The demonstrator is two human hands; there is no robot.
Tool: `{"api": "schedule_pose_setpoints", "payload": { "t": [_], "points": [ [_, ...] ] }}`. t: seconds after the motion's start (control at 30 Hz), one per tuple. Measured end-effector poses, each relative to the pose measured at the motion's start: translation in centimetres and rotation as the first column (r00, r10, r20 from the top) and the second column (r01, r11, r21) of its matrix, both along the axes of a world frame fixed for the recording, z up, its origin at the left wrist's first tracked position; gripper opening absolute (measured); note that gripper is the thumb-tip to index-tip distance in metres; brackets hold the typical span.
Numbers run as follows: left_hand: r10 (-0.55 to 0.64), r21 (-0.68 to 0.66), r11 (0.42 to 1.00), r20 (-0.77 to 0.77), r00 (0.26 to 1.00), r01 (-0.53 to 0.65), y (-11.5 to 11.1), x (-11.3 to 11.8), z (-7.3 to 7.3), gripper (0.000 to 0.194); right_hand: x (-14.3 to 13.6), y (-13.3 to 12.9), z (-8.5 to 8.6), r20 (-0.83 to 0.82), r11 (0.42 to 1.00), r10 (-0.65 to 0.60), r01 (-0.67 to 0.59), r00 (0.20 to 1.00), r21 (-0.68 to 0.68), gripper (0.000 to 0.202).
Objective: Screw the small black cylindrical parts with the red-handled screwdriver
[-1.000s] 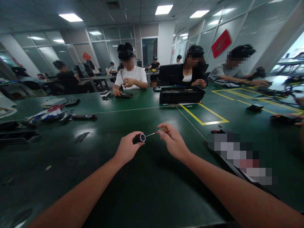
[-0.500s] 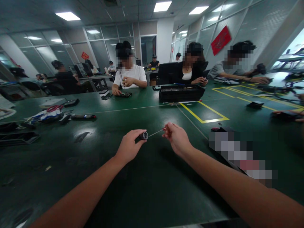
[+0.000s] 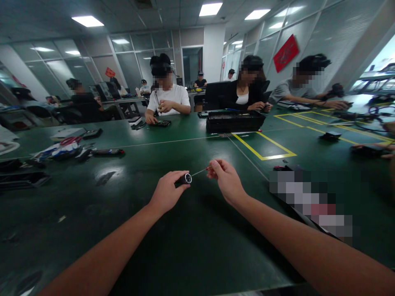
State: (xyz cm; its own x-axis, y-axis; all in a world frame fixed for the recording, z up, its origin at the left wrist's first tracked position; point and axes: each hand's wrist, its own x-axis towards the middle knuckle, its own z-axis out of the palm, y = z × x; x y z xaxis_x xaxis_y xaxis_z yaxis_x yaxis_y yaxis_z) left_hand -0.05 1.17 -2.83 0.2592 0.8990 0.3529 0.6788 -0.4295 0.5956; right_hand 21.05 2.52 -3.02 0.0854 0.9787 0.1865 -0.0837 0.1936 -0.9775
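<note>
My left hand (image 3: 166, 192) grips a small black cylinder (image 3: 184, 179) with a shiny round end, held above the green table (image 3: 191, 242). My right hand (image 3: 224, 179) pinches a thin screwdriver (image 3: 201, 170) with a red collar near its handle. The metal tip of the screwdriver points left and touches the shiny end of the cylinder. Both hands hover near the table's middle, a little apart.
A black tray (image 3: 235, 121) stands beyond yellow floor-style tape lines (image 3: 265, 150). Loose tools and cables (image 3: 66, 150) lie at the left. A blurred-out flat object (image 3: 308, 201) lies at the right. Three people sit across the table working with their own hands.
Both hands stay together with the screwdriver tip at the cylinder. My right hand has shifted its grip slightly on the handle; the cylinder has tilted a little.
</note>
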Motion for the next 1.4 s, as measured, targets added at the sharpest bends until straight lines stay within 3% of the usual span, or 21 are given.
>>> {"api": "schedule_pose_setpoints", "payload": {
  "t": [0.33, 0.53, 0.73, 0.87, 1.0, 1.17, 1.27, 1.4],
  "points": [
    [0.022, -0.004, 1.000, 0.018, 1.000, -0.022, 0.2, -0.3, -0.1, 0.043, 0.3, -0.7, 0.9, 0.194, 0.994, -0.007, -0.015, 0.981, 0.110, 0.028],
    [0.006, 0.019, 1.000, 0.003, 1.000, -0.006, 0.0, -0.3, -0.2, 0.043, 0.6, -1.1, 1.6, 0.500, 0.987, -0.149, 0.099, 0.853, 0.126, 0.043],
    [0.016, 0.023, 1.000, -0.009, 1.000, -0.016, 0.1, -0.4, -0.4, 0.043, 0.6, -1.0, 1.1, 0.407, 0.989, 0.003, -0.062, 0.914, 0.131, 0.022],
    [0.023, 0.014, 1.000, -0.003, 1.000, -0.023, 0.0, -0.4, -0.4, 0.043, 0.5, -1.3, 1.2, 0.485, 0.990, -0.063, -0.006, 0.872, 0.140, 0.040],
    [0.014, 0.004, 1.000, -0.006, 1.000, -0.014, -0.1, -0.4, -0.3, 0.043, 0.4, -1.3, 1.0, 0.452, 0.988, -0.085, 0.017, 0.888, 0.153, 0.027],
    [0.035, -0.002, 0.999, 0.008, 0.999, -0.035, 0.0, -0.6, -0.5, 0.043, 0.4, -1.0, 0.6, 0.392, 0.990, 0.036, -0.086, 0.919, 0.111, 0.026],
    [0.027, -0.015, 1.000, 0.008, 1.000, -0.027, -0.1, -0.5, -0.6, 0.042, 0.5, -1.0, 0.7, 0.480, 0.994, -0.005, -0.050, 0.877, 0.101, 0.040],
    [0.025, -0.025, 0.999, 0.003, 1.000, -0.025, -0.1, -0.5, -0.6, 0.042, 0.3, -1.2, 0.7, 0.422, 0.988, -0.053, -0.012, 0.905, 0.151, 0.027]
  ]
}}
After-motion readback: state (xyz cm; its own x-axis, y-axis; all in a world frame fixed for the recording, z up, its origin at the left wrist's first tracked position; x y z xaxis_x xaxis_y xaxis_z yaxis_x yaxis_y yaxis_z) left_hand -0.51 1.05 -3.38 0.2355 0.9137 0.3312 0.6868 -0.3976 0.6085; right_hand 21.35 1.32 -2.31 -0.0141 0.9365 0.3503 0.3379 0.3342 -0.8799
